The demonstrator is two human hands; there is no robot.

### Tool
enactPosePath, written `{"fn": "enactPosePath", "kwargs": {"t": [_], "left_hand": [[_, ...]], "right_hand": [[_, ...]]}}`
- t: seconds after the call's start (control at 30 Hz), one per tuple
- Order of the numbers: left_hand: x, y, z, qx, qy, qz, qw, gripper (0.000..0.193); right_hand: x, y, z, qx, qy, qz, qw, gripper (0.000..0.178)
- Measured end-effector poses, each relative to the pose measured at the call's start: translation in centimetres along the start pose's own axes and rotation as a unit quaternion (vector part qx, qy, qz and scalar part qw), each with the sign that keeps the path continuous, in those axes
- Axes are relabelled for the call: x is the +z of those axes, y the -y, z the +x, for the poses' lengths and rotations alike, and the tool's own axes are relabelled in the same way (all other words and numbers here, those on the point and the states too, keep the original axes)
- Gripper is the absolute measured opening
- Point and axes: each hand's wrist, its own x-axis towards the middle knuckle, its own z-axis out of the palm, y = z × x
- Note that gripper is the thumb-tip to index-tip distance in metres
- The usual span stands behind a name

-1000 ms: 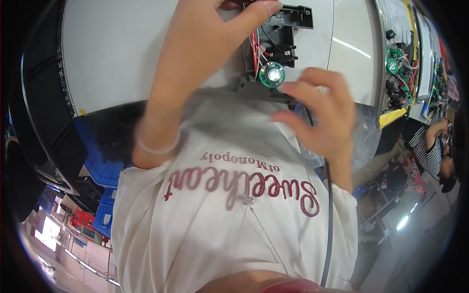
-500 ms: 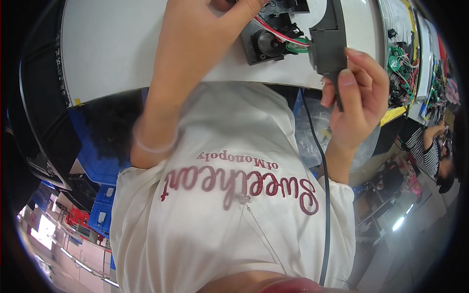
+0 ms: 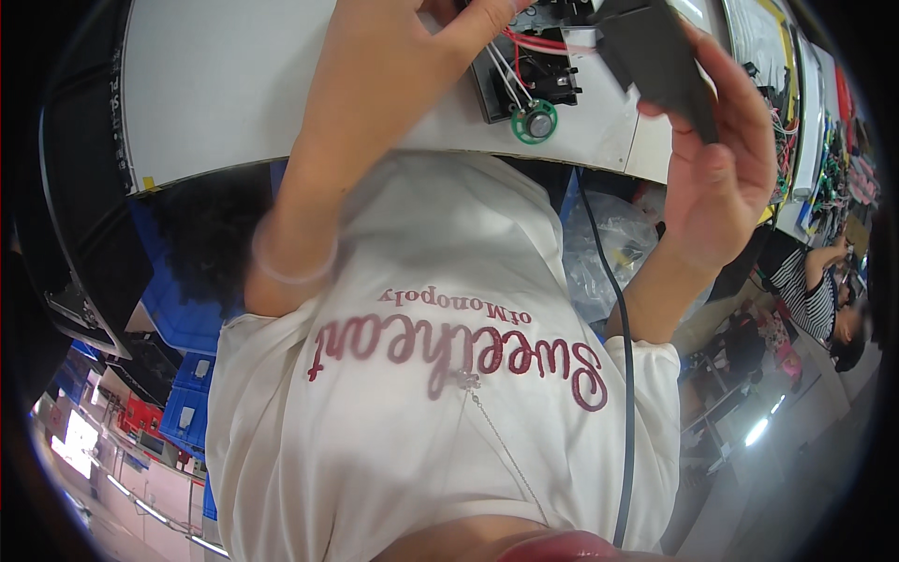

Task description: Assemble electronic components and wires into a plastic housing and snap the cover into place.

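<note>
At the top edge my left hand (image 3: 440, 28) is closed on a black plastic housing (image 3: 492, 89); some of its fingers are cut off or hidden. White and red wires (image 3: 513, 70) run over the housing to a small round green speaker (image 3: 535, 122), which lies at its near end above the white tabletop. To the right, my right hand (image 3: 726, 159) holds a dark grey plastic cover (image 3: 660, 61), tilted and slightly blurred, with the fingers behind it. Pinkish-red wires (image 3: 548, 44) stretch between the housing and this cover.
A white worktable (image 3: 225, 84) spans the top, its near edge close to my body. More green speakers and wired parts (image 3: 782, 122) lie at the far right. A black cable (image 3: 613, 281) hangs down in front of me. Blue bins (image 3: 187, 412) stand lower left; another person (image 3: 815, 290) sits at right.
My right hand has shifted right, tilting the grey cover. The housing has turned, and the green speaker now shows at its near end. My left hand stays nearly in place.
</note>
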Motion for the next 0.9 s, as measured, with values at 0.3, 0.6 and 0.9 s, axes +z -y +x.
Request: {"fn": "enactPosePath", "kwargs": {"t": [0.3,0.6,0.9], "left_hand": [[-0.3,0.4,-0.3,-0.001,-0.006,-0.003,1.0,0.015],[-0.2,0.6,0.0,0.002,0.008,-0.039,0.999,0.015],[-0.3,0.3,0.0,-0.002,0.033,-0.012,0.999,0.014]], "right_hand": [[4.3,2.7,2.1,0.048,0.279,-0.216,0.934,0.03],[5.6,1.5,3.2,0.049,0.155,-0.427,0.889,0.027],[6.7,3.0,7.1,-0.061,0.105,-0.524,0.843,0.014]]}}
